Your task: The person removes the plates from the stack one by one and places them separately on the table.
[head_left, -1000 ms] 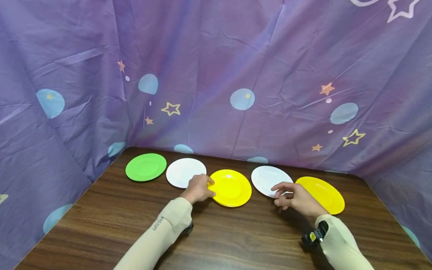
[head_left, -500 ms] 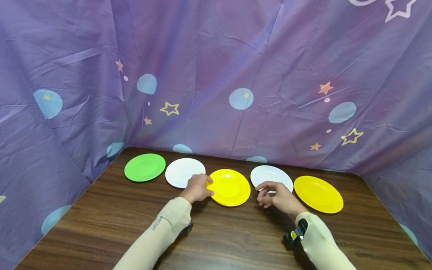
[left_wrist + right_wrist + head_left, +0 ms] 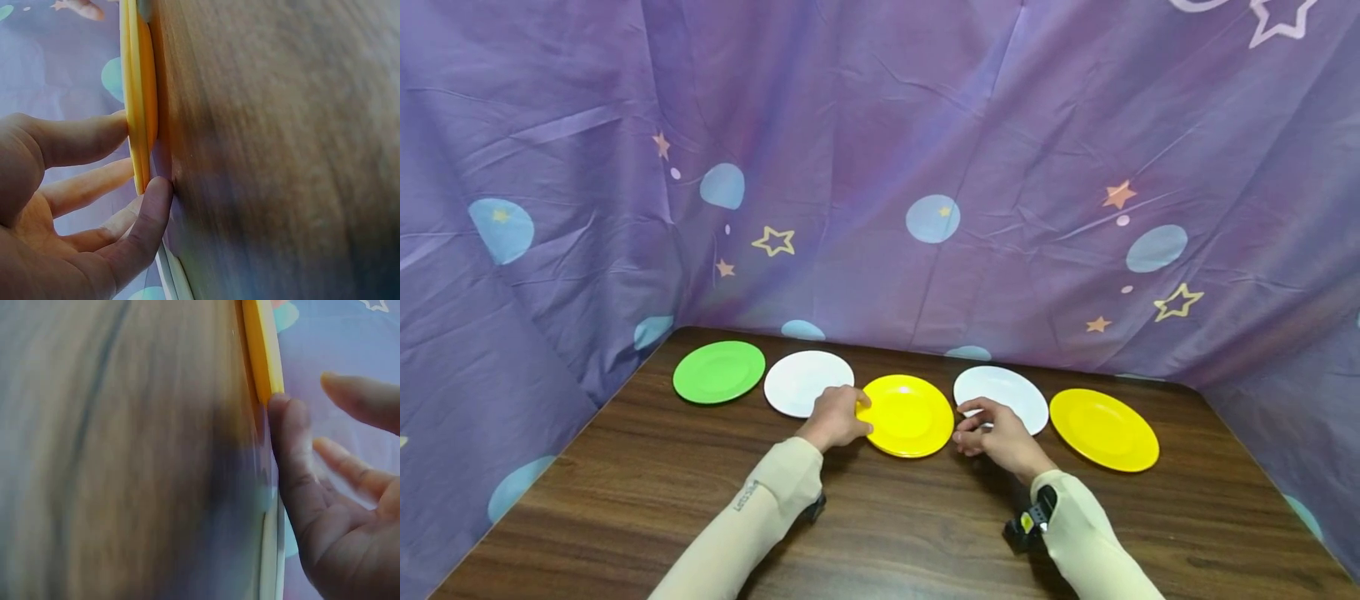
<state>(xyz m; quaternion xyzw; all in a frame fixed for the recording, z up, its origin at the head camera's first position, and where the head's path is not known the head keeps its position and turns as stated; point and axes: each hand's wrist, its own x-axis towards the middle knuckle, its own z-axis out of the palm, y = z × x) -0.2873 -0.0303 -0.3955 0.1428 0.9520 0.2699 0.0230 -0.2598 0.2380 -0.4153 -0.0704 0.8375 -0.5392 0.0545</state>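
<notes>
Two stacked yellow plates (image 3: 908, 415) lie mid-table; their doubled rim shows in the left wrist view. My left hand (image 3: 837, 419) is at their left edge. Its thumb (image 3: 87, 139) lies against the upper rim, and a finger (image 3: 155, 209) reaches the lower edge by the tabletop, so the hand pinches the rim. To the right of the stack, my right hand (image 3: 1000, 436) has loosely bent fingers and a raised thumb. In the right wrist view its lowest fingertip (image 3: 284, 409) is at the yellow rim; whether it touches cannot be told. A white plate (image 3: 1000, 392) lies behind this hand.
Along the back of the brown wooden table (image 3: 910, 533) are a green plate (image 3: 719, 372) and a white plate (image 3: 808, 375) on the left, and another yellow plate (image 3: 1105, 429) on the right. A purple patterned cloth (image 3: 865, 167) hangs behind the table.
My right hand has moved left, from in front of the right-hand yellow and white plates to the right edge of the middle yellow plates. The left hand stays at their left rim.
</notes>
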